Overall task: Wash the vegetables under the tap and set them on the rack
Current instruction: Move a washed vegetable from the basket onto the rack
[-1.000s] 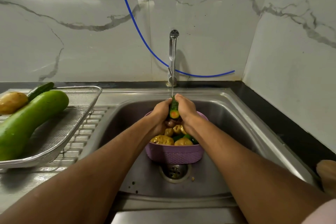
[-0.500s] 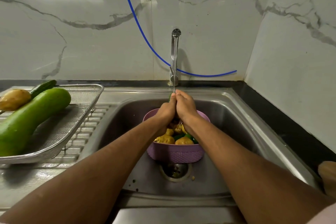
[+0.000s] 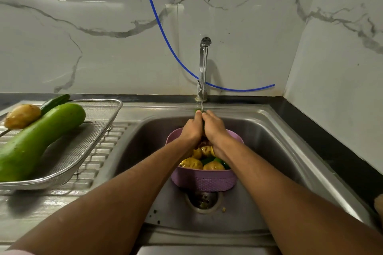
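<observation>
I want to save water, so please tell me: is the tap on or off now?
On. A thin stream of water falls from the tap onto the left hand and right hand, pressed together above the purple basket.

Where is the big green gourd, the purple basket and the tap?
big green gourd [image 3: 39, 141], head view, middle of its body.
purple basket [image 3: 204, 180], head view, front wall.
tap [image 3: 202, 64], head view, upright metal spout.

no readable text, labels or signs
</observation>
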